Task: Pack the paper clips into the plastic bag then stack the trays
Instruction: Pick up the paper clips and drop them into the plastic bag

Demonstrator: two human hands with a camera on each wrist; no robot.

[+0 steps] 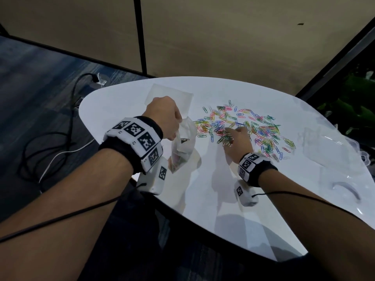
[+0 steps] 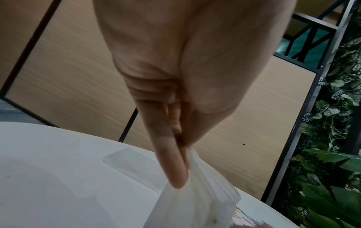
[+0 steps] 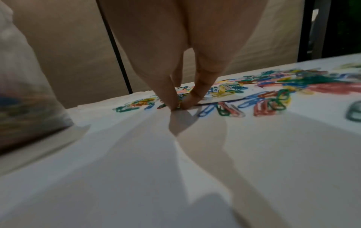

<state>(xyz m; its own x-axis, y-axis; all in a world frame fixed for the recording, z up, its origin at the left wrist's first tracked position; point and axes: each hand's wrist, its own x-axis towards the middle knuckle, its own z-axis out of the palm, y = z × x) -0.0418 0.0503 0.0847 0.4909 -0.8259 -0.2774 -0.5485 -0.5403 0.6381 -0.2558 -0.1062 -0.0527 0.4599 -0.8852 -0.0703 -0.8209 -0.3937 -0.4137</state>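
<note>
Left-hand (image 1: 162, 113) grip on plastic bag (image 1: 183, 147)

A glossy white rounded tabletop (image 1: 213, 195) fills the centre and lower right of the head view. Behind it, across the top, stand beige wall panels (image 1: 223, 37) split by black vertical strips (image 1: 140, 35). Blue-grey patterned carpet (image 1: 34, 78) lies at left, crossed by black cables (image 1: 40, 142). Green leafy plants (image 1: 353, 98) crowd the right edge.

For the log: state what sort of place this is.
Probably an office or meeting corner: a white table, beige partition panels, blue carpet, with a wall of plants alongside.
</note>
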